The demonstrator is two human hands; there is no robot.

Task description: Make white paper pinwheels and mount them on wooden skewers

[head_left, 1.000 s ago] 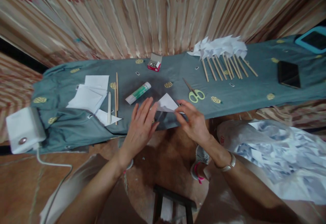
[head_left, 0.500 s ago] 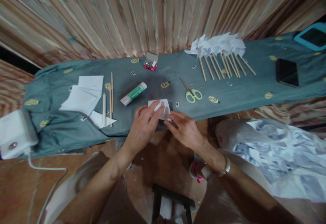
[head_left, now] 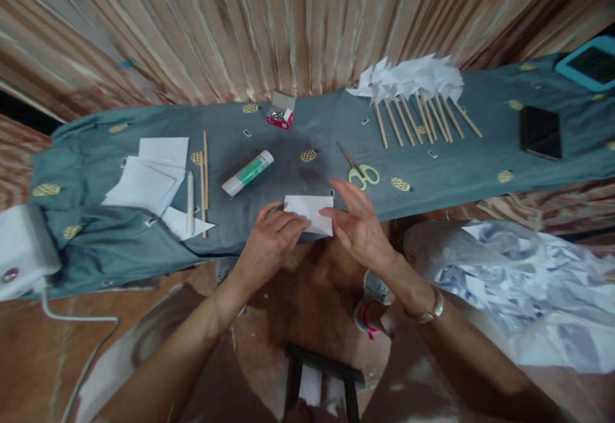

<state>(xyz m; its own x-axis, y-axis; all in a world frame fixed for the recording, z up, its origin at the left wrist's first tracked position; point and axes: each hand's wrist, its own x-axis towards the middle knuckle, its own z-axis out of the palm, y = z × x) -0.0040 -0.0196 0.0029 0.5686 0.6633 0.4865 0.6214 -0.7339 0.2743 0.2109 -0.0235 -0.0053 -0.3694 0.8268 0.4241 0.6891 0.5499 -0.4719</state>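
A folded piece of white paper point(head_left: 314, 207) lies at the table's near edge, a crease running across its lower part. My left hand point(head_left: 273, 237) grips its lower left side, fingers bent over the sheet and partly hiding it. On the right, my right hand point(head_left: 358, 227) has its thumb on the paper's right edge, while the other fingers are stretched out and apart from it. Green-handled scissors point(head_left: 362, 174) lie just beyond that hand. A green and white glue stick point(head_left: 248, 173) rests beyond my left hand.
At left are white paper sheets point(head_left: 144, 182), a white stick point(head_left: 191, 202) and thin wooden sticks point(head_left: 205, 173). Behind stand a red box of pins point(head_left: 280, 115) and several paper pinwheels point(head_left: 413, 82). A phone point(head_left: 541, 132) lies right; a bag of white paper point(head_left: 519, 288) sits below.
The paper has turned to lie wider, with its crease running across. My left fingers have drawn back to its lower left; my right hand has spread its fingers. The view has shifted slightly.
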